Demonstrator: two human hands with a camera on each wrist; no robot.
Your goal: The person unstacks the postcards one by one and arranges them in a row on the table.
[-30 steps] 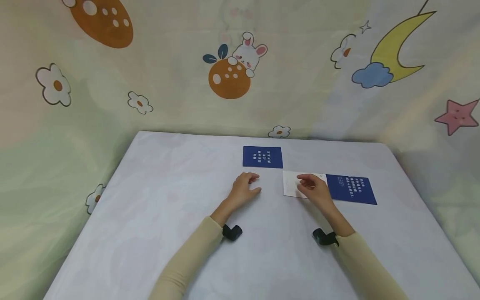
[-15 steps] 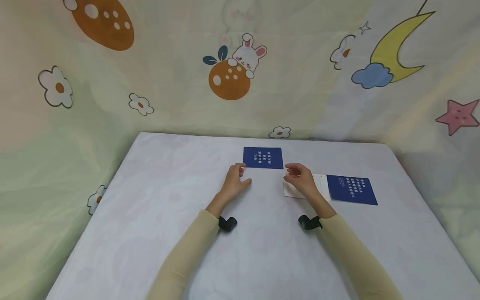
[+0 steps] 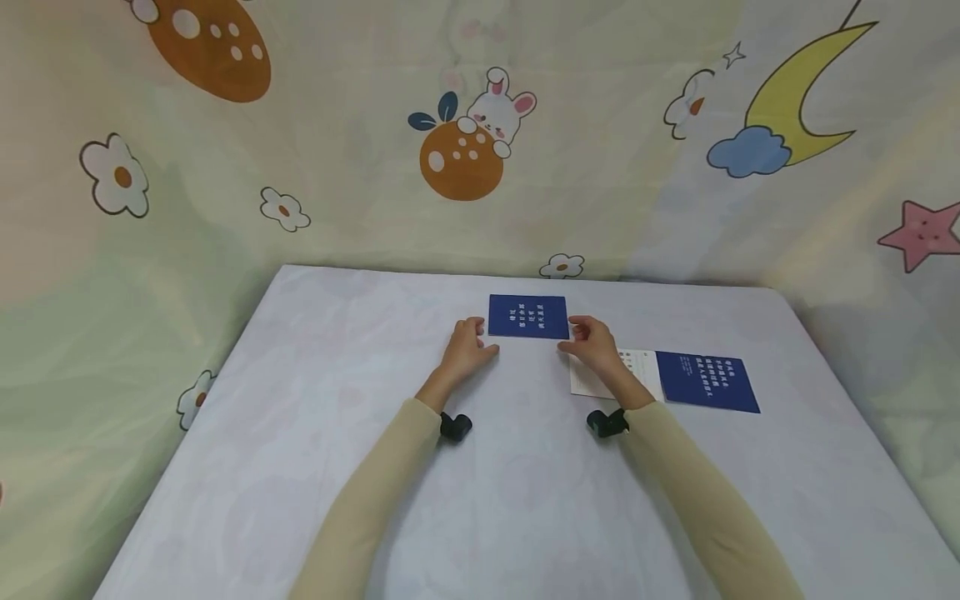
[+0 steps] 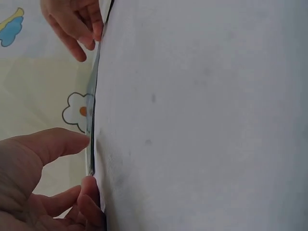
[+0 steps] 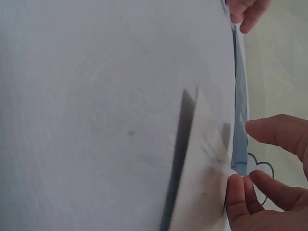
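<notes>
A blue card (image 3: 528,317) with white lettering lies flat near the table's far edge. My left hand (image 3: 462,354) is beside its left edge, thumb and fingers apart. At the opposite edge is my right hand (image 3: 596,346), its fingertips close to the near right corner; the gap between thumb and fingers shows in the right wrist view. Whether either hand touches the card is hard to tell. Below my right hand lies a white printed card (image 3: 641,371), partly covered by that hand. A second blue lettered card (image 3: 708,382) adjoins its right edge.
The table (image 3: 360,400) wears a white cloth. Behind it hangs a patterned curtain (image 3: 337,125) with flowers, a rabbit and a moon. A dark wrist camera (image 3: 455,427) sits on the left wrist, another dark camera (image 3: 606,423) on the right.
My right hand has moved left and away from me, off the white card to the far blue card's right edge. My left hand has moved forward and slightly left to its left edge.
</notes>
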